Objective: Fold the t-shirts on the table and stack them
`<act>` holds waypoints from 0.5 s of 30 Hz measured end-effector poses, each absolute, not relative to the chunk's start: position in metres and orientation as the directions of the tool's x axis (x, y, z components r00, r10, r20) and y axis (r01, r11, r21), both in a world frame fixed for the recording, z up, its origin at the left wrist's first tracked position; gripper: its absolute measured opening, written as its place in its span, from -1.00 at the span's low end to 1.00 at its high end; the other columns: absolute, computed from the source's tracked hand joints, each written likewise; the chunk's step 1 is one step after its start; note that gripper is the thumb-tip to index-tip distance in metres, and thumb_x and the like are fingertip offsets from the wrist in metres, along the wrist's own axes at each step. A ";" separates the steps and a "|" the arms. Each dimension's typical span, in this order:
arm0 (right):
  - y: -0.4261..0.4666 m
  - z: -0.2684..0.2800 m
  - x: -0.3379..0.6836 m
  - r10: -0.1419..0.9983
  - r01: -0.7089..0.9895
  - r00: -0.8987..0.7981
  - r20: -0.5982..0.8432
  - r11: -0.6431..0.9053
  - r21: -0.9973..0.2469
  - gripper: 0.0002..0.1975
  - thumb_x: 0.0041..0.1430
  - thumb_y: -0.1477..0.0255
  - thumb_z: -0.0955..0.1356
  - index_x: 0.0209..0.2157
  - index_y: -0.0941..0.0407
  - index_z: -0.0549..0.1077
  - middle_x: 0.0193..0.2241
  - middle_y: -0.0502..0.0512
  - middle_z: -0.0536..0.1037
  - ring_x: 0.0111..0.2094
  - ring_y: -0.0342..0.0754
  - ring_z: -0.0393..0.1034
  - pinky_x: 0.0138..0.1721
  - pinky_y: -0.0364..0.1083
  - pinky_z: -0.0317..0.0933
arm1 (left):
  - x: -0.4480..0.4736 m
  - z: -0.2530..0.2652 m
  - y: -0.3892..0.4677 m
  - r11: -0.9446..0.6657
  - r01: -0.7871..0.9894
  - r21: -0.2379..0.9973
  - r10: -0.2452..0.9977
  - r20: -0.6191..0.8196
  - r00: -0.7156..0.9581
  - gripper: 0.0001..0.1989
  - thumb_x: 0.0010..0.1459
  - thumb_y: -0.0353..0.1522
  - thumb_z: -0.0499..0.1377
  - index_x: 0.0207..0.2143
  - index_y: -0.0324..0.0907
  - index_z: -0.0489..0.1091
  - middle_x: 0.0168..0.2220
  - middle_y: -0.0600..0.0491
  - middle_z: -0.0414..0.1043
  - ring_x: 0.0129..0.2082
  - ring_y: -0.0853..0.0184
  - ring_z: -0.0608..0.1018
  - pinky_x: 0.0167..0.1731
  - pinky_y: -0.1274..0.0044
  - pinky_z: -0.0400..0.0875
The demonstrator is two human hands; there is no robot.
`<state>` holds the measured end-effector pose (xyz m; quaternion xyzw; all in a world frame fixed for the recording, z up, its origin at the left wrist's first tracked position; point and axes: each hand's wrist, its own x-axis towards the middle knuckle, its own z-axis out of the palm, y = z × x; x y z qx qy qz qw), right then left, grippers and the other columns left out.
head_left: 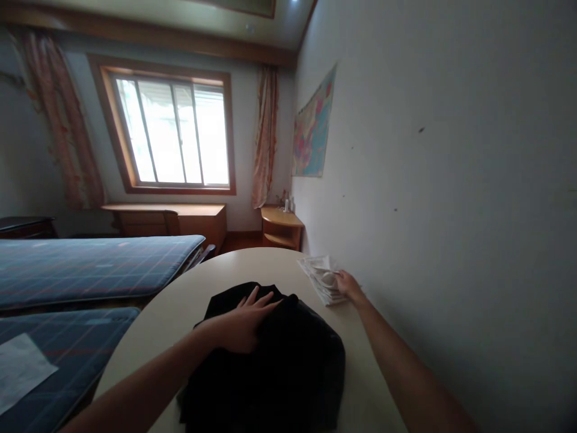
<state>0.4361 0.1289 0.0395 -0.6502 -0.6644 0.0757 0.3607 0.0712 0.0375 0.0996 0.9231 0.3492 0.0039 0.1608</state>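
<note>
A bundle of black fabric (288,367) lies on a round cream-coloured table (189,288); whether it is a garment or a bag I cannot tell. My left hand (250,322) rests on its upper part, fingers spread and palm down. To the right, close to the wall, sits a flat, crinkled plastic packet (322,279), clear and white. My right hand (348,284) has the packet's right edge pinched between thumb and fingers. What is inside the packet is too blurred to make out.
A white wall (451,210) runs along the table's right side. Left of the table are blue checked mattresses (99,264), one with a white sheet of paper (24,367) on it. Farther back stand a wooden desk (198,210) and a corner shelf (282,219).
</note>
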 end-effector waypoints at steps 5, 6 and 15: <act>0.107 0.111 0.444 0.822 0.633 0.336 0.460 0.165 -0.756 -0.52 0.24 0.20 0.06 0.00 0.14 0.34 -0.13 0.19 0.51 -0.19 0.02 0.41 -0.28 -0.06 0.32 | 0.045 0.165 0.053 -0.576 0.499 0.647 0.537 -0.161 0.828 -0.08 -0.08 -0.19 0.35 0.33 0.10 0.07 0.36 0.04 0.07 0.33 -0.02 0.14 0.28 0.18 0.00; 0.099 0.129 0.440 0.802 0.490 0.387 0.455 0.240 -0.838 -0.54 0.20 0.15 0.12 -0.01 0.11 0.34 -0.13 0.15 0.50 -0.21 0.00 0.40 -0.32 -0.08 0.32 | 0.046 0.176 0.054 -0.523 0.418 0.743 0.527 -0.104 0.844 -0.16 -0.02 -0.17 0.33 0.31 0.09 0.12 0.33 0.03 0.14 0.31 0.04 0.20 0.27 0.23 0.05; 0.000 0.274 0.342 0.636 0.322 0.122 0.762 0.701 -0.636 -0.64 0.12 0.15 0.33 -0.19 0.10 0.52 -0.55 -0.09 0.33 -0.53 -0.18 0.20 -0.47 -0.19 0.14 | 0.159 0.203 0.022 -0.480 0.121 0.869 0.790 0.368 0.490 -0.04 -0.16 -0.19 0.46 0.28 -0.09 0.15 0.16 -0.27 0.35 -0.20 0.19 0.61 -0.20 0.39 0.49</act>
